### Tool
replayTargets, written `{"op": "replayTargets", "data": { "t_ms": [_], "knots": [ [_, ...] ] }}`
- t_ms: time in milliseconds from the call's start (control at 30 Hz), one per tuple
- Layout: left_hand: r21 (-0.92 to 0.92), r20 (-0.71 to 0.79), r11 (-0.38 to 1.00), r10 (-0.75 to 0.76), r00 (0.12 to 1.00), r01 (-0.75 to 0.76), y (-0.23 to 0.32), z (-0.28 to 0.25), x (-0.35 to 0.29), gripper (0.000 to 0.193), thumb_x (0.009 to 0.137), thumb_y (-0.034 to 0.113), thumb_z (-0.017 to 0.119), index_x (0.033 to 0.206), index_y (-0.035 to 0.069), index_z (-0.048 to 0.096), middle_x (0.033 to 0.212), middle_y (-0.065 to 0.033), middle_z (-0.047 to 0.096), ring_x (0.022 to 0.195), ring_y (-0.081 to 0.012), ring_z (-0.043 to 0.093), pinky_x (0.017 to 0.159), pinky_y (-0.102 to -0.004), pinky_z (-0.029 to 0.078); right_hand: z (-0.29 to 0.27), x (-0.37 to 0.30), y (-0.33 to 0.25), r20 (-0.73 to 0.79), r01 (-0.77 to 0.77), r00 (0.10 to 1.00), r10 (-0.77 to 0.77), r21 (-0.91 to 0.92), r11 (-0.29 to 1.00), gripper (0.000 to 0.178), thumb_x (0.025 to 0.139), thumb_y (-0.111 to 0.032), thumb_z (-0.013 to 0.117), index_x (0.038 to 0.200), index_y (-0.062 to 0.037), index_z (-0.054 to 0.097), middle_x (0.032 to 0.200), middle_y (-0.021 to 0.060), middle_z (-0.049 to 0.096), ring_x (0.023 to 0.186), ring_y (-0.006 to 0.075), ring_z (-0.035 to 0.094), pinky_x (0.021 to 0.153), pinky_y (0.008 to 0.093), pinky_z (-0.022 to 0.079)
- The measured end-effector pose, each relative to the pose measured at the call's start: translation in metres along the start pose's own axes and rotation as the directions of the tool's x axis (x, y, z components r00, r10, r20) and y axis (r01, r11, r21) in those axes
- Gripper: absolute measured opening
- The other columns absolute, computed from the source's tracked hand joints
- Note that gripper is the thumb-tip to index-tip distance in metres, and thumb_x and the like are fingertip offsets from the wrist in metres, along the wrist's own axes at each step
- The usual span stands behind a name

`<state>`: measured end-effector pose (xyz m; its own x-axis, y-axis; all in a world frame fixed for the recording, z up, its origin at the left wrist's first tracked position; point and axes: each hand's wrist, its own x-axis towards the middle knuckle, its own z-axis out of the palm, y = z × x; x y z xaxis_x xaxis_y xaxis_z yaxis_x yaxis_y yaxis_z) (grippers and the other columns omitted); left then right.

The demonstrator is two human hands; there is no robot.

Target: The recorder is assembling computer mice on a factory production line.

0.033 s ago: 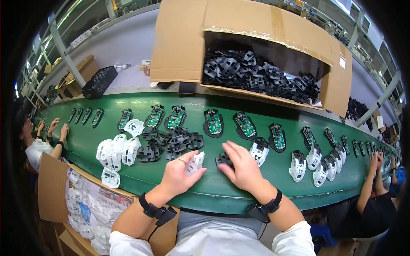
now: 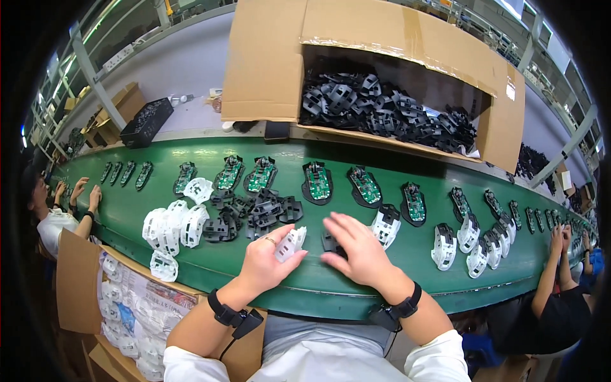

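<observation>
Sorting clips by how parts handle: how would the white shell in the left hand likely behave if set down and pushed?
The white shell is probably light for its size, as it looks thin and slotted. It seems fairly stiff, showing no sag in the left hand. Pushed along the green surface, it might rock, given its curved form.

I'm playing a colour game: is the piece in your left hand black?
No, the left hand is holding a white plastic shell with small slots in it.
</observation>
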<state>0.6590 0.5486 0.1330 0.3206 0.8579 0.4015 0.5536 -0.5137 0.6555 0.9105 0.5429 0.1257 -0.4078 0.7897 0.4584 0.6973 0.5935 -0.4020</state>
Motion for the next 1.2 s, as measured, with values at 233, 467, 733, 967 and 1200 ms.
{"op": "replayTargets", "data": {
  "t_ms": [233,467,733,967,1200],
  "knots": [
    [-0.430,0.015,0.852,-0.325,0.946,0.300,-0.010,0.003,-0.009,0.057,0.082,0.019,0.085,0.128,-0.002,0.059,0.096,-0.0143,0.075,0.083,-0.0164,0.073,0.074,-0.0284,0.057,0.003,-0.001,0.017,0.182,0.035,0.983,-0.034,-0.002,0.999,0.066,0.081,-0.026,0.081,0.138,-0.0039,0.058,0.146,0.0209,0.052,0.129,0.0386,0.053,0.103,0.0452,0.049],
    [-0.325,0.065,0.912,-0.242,0.968,0.250,-0.012,-0.001,-0.016,0.040,0.090,0.020,0.074,0.120,-0.002,0.060,0.077,-0.0104,0.072,0.065,-0.0170,0.071,0.060,-0.0309,0.055,0.026,0.009,-0.018,0.074,-0.124,0.992,0.102,0.725,0.677,0.064,0.083,-0.018,0.085,0.138,0.0001,0.057,0.145,0.0199,0.056,0.134,0.0331,0.055,0.112,0.0405,0.045],
    [-0.266,0.078,0.948,-0.160,0.984,0.175,-0.010,-0.003,-0.016,0.044,0.089,0.022,0.077,0.119,-0.004,0.059,0.076,-0.0127,0.071,0.063,-0.0214,0.071,0.057,-0.0323,0.054,0.048,0.009,-0.023,0.045,0.046,0.996,-0.081,0.520,0.853,0.076,0.083,-0.022,0.085,0.146,0.0016,0.051,0.152,0.0241,0.049,0.135,0.0410,0.053,0.112,0.0438,0.044],
    [-0.204,0.036,0.979,-0.022,0.999,0.029,-0.016,0.012,-0.018,0.049,0.082,0.025,0.084,0.115,-0.001,0.060,0.075,-0.0141,0.071,0.059,-0.0261,0.071,0.054,-0.0350,0.056,0.056,0.013,-0.015,0.170,-0.133,0.984,0.045,0.558,0.819,0.073,0.080,-0.028,0.085,0.140,-0.0017,0.052,0.132,0.0179,0.064,0.119,0.0366,0.063,0.100,0.0441,0.051],
    [0.042,-0.008,0.992,0.119,0.993,-0.119,-0.005,-0.003,-0.008,0.036,0.082,0.020,0.081,0.108,0.003,0.064,0.078,-0.0111,0.069,0.064,-0.0272,0.068,0.059,-0.0378,0.052,0.053,0.021,-0.022,0.082,-0.047,0.997,0.007,0.503,0.863,0.055,0.079,-0.025,0.086,0.124,-0.0040,0.061,0.111,0.0134,0.069,0.103,0.0341,0.067,0.087,0.0416,0.054]
  ]
}}
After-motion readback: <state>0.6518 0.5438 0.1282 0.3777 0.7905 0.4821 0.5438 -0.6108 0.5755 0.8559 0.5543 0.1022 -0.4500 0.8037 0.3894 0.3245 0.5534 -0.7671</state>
